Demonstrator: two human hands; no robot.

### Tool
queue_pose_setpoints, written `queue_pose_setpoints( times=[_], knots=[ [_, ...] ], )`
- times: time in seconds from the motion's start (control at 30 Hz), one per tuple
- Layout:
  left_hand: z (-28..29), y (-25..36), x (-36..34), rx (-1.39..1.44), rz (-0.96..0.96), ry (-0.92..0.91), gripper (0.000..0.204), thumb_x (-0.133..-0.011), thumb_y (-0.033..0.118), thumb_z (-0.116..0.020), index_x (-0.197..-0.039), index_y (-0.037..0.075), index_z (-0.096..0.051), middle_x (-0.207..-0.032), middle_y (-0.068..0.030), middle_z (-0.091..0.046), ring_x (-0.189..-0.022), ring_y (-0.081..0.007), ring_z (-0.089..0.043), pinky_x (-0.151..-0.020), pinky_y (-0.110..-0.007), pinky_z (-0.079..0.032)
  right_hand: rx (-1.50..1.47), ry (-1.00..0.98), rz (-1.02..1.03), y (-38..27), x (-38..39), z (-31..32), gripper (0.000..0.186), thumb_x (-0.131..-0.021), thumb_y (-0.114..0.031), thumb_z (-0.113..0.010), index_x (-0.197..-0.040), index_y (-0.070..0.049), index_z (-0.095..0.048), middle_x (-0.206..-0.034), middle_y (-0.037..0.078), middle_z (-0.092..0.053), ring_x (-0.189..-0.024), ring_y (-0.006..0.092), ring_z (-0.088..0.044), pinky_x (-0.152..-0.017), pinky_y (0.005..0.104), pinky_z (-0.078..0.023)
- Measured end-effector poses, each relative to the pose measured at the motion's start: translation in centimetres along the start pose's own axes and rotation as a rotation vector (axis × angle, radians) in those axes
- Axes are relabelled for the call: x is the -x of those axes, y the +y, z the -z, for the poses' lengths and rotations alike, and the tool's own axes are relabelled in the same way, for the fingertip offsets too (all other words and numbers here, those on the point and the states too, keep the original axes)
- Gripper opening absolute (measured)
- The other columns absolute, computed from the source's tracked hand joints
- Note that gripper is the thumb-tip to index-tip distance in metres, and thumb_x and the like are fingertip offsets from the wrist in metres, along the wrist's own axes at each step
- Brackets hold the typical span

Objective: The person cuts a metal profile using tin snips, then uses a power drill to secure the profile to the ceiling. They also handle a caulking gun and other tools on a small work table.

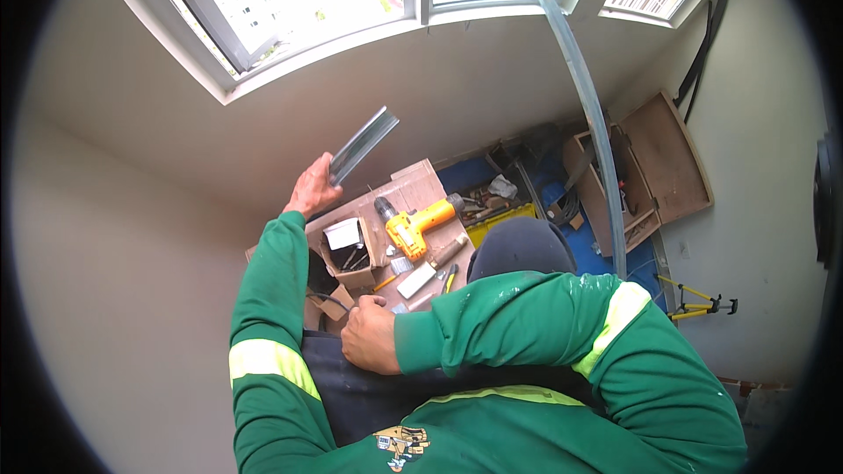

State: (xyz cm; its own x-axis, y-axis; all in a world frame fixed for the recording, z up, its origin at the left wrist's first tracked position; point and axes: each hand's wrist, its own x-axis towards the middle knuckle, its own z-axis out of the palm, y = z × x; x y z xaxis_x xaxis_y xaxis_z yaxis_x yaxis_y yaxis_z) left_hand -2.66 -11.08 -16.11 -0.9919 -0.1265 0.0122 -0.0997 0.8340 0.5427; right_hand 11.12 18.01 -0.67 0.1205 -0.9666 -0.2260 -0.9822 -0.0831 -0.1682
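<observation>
My left hand [314,189] is raised over the far left of a cardboard-topped work surface [413,183]. Its fingers are closed round the lower end of a short U-shaped metal channel [364,145], which slants up and to the right. My right hand [369,335] is low in front of my body by the near side of the surface, fingers curled; what they hold, if anything, is hidden. A dark thin curved thing beside it may be a cable. Just beyond lie a yellow cordless drill [413,226], an open cardboard box of screws [353,254] and a pencil [385,283].
A long metal strip [584,88] leans from the window sill down to the right. Behind it stands an open wooden box [672,167]. A yellow tool tray [500,224] and a yellow-black tripod [698,307] are on the right. A dark rounded shape [522,250] blocks part of the surface.
</observation>
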Motion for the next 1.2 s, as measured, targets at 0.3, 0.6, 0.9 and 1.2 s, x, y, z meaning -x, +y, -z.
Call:
queue_pose_setpoints(
  times=[0.3, 0.6, 0.9, 1.2],
  knots=[
    [0.9, -4.2, 3.4, -0.330, 0.002, -0.130, 0.064, -0.078, 0.018, -0.075, -0.137, 0.006, -0.054, -0.126, -0.0183, -0.065, -0.115, -0.0410, -0.066, -0.095, -0.050, -0.056, -0.034, -0.078, 0.041, 0.4, -0.5, -0.3, 0.024, -0.094, -0.025, -0.062, -0.090, -0.009, -0.080, -0.083, 0.006, -0.075, -0.083, 0.0279, -0.071, -0.069, 0.0556, -0.052],
    [-0.8, -3.1, 2.5, -0.353, 0.038, 0.012, 0.068, -0.083, 0.029, -0.066, -0.142, 0.003, -0.043, -0.130, -0.0194, -0.054, -0.121, -0.0405, -0.061, -0.099, -0.055, -0.053, -0.051, -0.084, 0.047, 0.4, -0.8, 0.6, 0.025, -0.096, -0.025, -0.062, -0.093, -0.009, -0.080, -0.086, 0.007, -0.076, -0.083, 0.0273, -0.073, -0.071, 0.0555, -0.054],
    [-2.2, -4.1, 1.6, -0.597, 0.043, -0.051, 0.063, -0.081, 0.019, -0.068, -0.139, 0.010, -0.047, -0.128, -0.0137, -0.053, -0.122, -0.0347, -0.057, -0.100, -0.059, -0.049, -0.036, -0.076, 0.026, 0.6, -0.4, 1.2, 0.025, -0.096, -0.025, -0.062, -0.094, -0.009, -0.080, -0.087, 0.007, -0.077, -0.083, 0.0276, -0.074, -0.071, 0.0560, -0.054],
    [-2.7, -5.0, 1.9, -0.587, 0.076, -0.239, 0.070, -0.076, 0.020, -0.074, -0.139, 0.009, -0.046, -0.126, -0.0140, -0.056, -0.122, -0.0363, -0.058, -0.097, -0.058, -0.050, -0.049, -0.061, 0.017, 0.6, -0.1, 1.5, 0.024, -0.096, -0.023, -0.062, -0.095, -0.008, -0.080, -0.088, 0.008, -0.077, -0.085, 0.0280, -0.073, -0.071, 0.0556, -0.053]
  ],
)
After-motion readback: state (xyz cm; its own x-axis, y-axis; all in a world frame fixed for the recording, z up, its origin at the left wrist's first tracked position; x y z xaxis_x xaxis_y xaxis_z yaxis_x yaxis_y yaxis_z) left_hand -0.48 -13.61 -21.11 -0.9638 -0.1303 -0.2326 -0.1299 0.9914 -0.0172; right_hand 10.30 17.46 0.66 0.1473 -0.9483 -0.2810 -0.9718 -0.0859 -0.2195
